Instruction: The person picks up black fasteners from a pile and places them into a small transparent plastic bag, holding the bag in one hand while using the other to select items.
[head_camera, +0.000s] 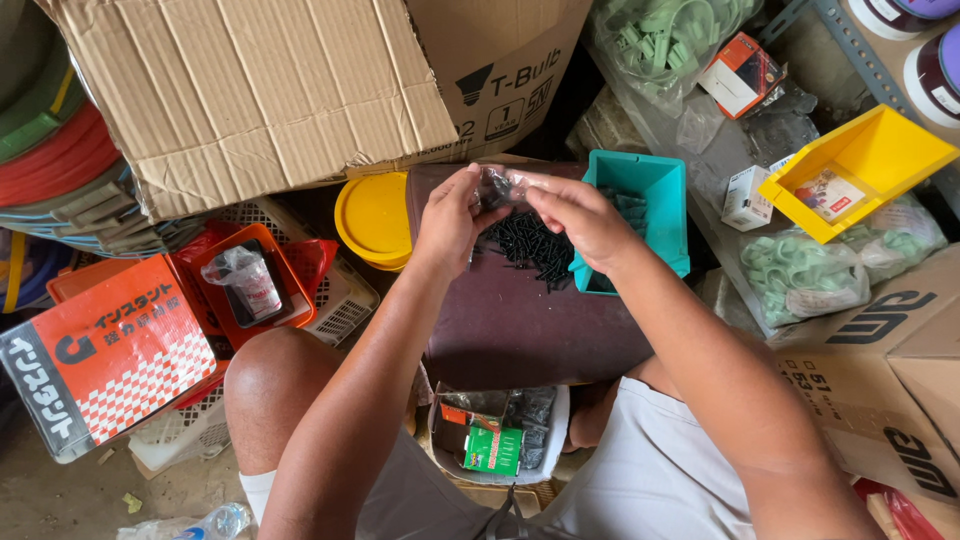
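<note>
Large brown cardboard box (300, 90) stands far left to centre, flaps open, black printed marks on its right face. Flat red-and-white checkered carton (110, 350) lies near left. Small orange-and-white box (742, 72) sits far right; small white box (745, 198) just below it. Red-and-white label (830, 195) lies inside yellow bin (880, 150). Brown printed cartons (900, 350) near right. Green packet (493, 450), possibly a small carton, near centre.

This looks like a hardware shop's stockroom. Black screws (530, 245) lie heaped at centre beside a teal bin (650, 200). Bags of green clips (660, 35) sit at 1 o'clock, a yellow bin (880, 150) at 2, hose coils (50, 150) at 10, and cartons (260, 90) at 12.
</note>
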